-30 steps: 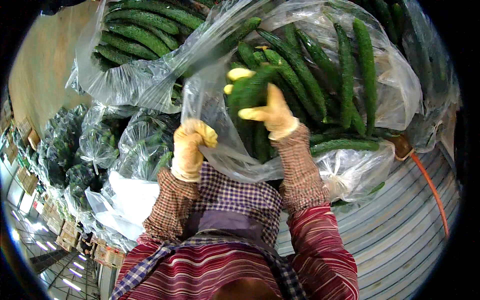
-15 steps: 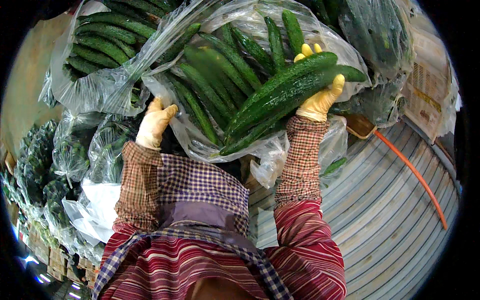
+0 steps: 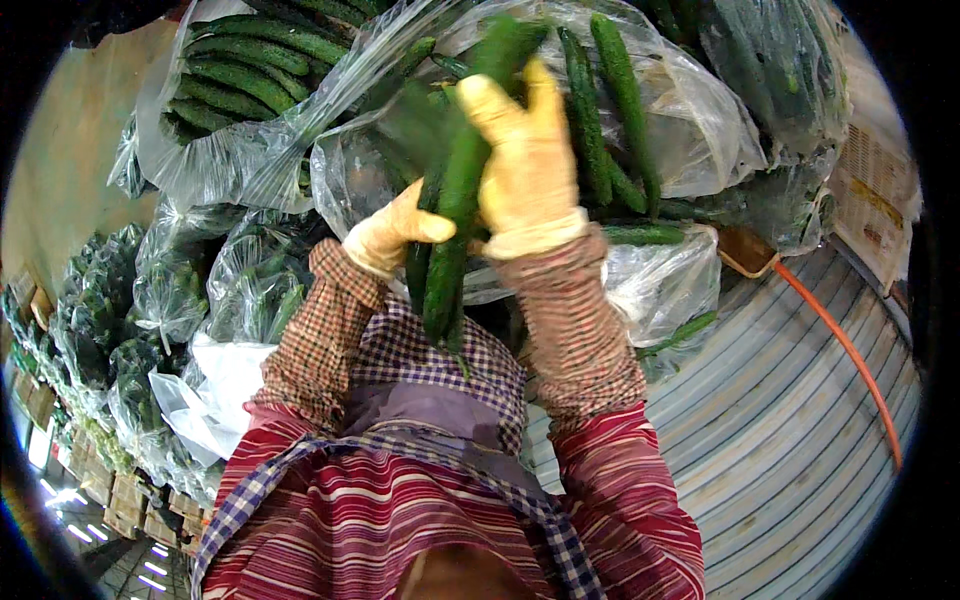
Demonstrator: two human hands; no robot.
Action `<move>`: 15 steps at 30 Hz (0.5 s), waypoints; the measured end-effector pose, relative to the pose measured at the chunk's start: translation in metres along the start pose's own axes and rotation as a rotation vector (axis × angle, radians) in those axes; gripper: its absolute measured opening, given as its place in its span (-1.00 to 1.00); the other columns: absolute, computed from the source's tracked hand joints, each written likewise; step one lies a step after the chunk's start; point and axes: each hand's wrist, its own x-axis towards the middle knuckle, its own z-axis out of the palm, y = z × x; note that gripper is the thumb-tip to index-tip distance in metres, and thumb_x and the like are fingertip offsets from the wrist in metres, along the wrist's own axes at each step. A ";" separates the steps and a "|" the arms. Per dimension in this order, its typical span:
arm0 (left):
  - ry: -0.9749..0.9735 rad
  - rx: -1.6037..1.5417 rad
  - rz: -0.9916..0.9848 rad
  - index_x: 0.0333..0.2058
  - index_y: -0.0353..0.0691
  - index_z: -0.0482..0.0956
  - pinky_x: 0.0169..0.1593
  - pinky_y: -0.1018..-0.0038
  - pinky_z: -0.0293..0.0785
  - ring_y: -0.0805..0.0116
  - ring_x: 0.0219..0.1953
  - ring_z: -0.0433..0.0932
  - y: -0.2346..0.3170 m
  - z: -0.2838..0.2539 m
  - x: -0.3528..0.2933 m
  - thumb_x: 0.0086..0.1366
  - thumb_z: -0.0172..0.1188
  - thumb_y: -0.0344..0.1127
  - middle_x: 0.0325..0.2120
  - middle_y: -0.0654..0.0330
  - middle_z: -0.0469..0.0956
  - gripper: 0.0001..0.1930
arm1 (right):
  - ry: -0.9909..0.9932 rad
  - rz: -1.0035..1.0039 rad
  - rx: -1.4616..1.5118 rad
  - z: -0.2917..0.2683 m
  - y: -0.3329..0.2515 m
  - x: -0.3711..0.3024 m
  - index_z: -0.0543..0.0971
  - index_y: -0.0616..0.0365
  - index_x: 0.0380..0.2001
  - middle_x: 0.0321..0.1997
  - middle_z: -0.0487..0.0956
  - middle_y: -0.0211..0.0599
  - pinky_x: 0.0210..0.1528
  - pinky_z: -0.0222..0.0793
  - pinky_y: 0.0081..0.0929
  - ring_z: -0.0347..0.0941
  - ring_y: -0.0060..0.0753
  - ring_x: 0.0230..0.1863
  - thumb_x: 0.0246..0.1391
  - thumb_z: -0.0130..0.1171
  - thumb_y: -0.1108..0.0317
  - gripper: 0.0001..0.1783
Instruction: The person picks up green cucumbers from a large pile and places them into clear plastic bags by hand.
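Both my hands wear pale yellow gloves. They hold a bunch of long dark green cucumbers [image 3: 443,290] upright in front of my checked apron. My left hand [image 3: 393,232] grips the bunch from its left side, thumb across the front; its other fingers are mostly hidden. Higher up on the right side, my right hand [image 3: 530,170] is closed around the same bunch, and its upper ends are blurred. Just beyond lies an opened clear plastic bag [image 3: 705,150] with more cucumbers [image 3: 625,95] in it.
Another clear bag [image 3: 175,165] of stacked cucumbers lies at the far left. Filled, tied bags [image 3: 170,270] crowd the left side, near a white sheet [image 3: 195,410]. On the right, an orange hose-like strip [image 3: 840,340] crosses a ridged grey surface [image 3: 740,420], below a printed paper sheet [image 3: 870,190].
My right hand has swung left with its cucumbers, which now stand upright. My left hand has left the bag's edge and moved right onto them. The bag holds fewer cucumbers in view.
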 end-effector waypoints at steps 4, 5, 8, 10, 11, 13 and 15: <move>0.078 -0.038 0.179 0.22 -0.34 0.10 0.17 0.29 0.28 0.17 0.03 0.45 -0.032 -0.025 -0.040 -0.12 0.42 -0.20 0.04 -0.01 0.40 -0.05 | -0.073 0.114 0.315 0.033 0.034 -0.036 0.27 0.35 0.17 0.07 0.44 -0.13 0.05 0.28 -0.54 0.36 -0.41 0.02 0.10 0.13 0.39 -0.42; 0.009 -0.100 0.273 0.23 -0.38 -0.02 0.12 0.28 0.35 0.13 0.00 0.47 -0.036 -0.039 -0.055 -0.09 0.40 -0.18 0.03 -0.09 0.38 0.00 | -0.052 0.153 0.250 0.011 0.029 -0.035 0.31 0.34 0.14 0.05 0.46 -0.14 -0.01 0.32 -0.56 0.40 -0.44 -0.02 0.12 0.11 0.37 -0.47; -0.129 -0.309 0.486 0.27 -0.47 -0.37 -0.04 0.23 0.54 0.03 -0.09 0.54 -0.023 -0.024 -0.072 -0.01 0.36 -0.14 0.02 -0.34 0.33 0.16 | 0.047 0.132 -0.024 -0.069 0.048 -0.039 0.43 0.26 0.04 -0.12 0.56 -0.21 -0.21 0.41 -0.58 0.46 -0.51 -0.26 0.16 0.06 0.27 -0.58; -0.121 -0.309 0.511 0.27 -0.47 -0.37 0.00 0.20 0.51 -0.01 -0.07 0.53 -0.016 -0.043 -0.088 -0.01 0.38 -0.13 0.02 -0.34 0.32 0.16 | -0.080 0.305 -0.442 -0.101 0.115 -0.061 0.44 0.20 0.02 -0.20 0.58 -0.19 -0.28 0.44 -0.53 0.48 -0.44 -0.32 0.15 0.04 0.24 -0.59; -0.105 -0.311 0.513 0.27 -0.47 -0.37 0.02 0.18 0.50 -0.02 -0.05 0.52 -0.015 -0.048 -0.094 -0.01 0.38 -0.13 0.03 -0.34 0.32 0.17 | -0.167 0.445 -0.692 -0.104 0.149 -0.076 0.43 0.20 0.03 -0.20 0.57 -0.14 -0.27 0.45 -0.49 0.49 -0.37 -0.27 0.14 0.03 0.26 -0.59; -0.058 -0.303 0.511 0.27 -0.45 -0.36 0.04 0.16 0.48 -0.03 -0.04 0.52 -0.017 -0.055 -0.100 -0.02 0.40 -0.10 0.04 -0.33 0.32 0.18 | -0.322 0.022 -1.374 -0.082 0.197 -0.100 0.32 0.24 0.11 -0.19 0.53 -0.12 -0.23 0.48 -0.42 0.49 -0.20 -0.23 0.11 0.03 0.31 -0.51; -0.049 -0.298 0.494 0.28 -0.41 -0.35 0.05 0.16 0.47 0.00 -0.03 0.51 -0.021 -0.059 -0.107 -0.03 0.41 -0.07 0.04 -0.29 0.33 0.19 | -0.213 0.088 -1.512 -0.047 0.213 -0.093 0.12 0.31 0.21 -0.07 0.45 -0.05 -0.16 0.47 -0.21 0.46 0.00 -0.18 0.04 0.13 0.34 -0.30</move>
